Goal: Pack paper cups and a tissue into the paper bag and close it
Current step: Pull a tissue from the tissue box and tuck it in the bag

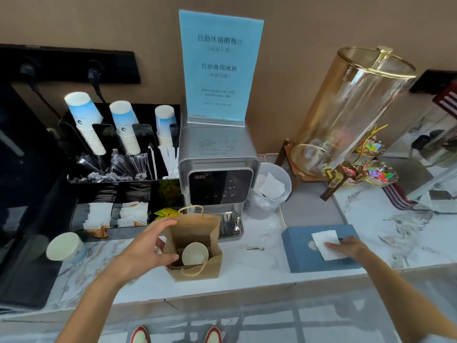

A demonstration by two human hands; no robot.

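Observation:
A brown paper bag [197, 229] with twine handles stands open on the marble counter, with one white paper cup [194, 253] lying inside it. My left hand [148, 246] grips the bag's left edge and holds it open. A second paper cup [64, 246] stands on the counter at the left. My right hand [346, 247] rests on a white tissue [327, 243] that sticks out of the blue tissue box [306, 258], fingers pinching its near edge.
A silver water dispenser [217, 174] stands right behind the bag. A black organizer [118, 169] with cup stacks, straws and sachets fills the back left. A white bin [272, 189] and a glass drink dispenser [353, 107] stand at the back right.

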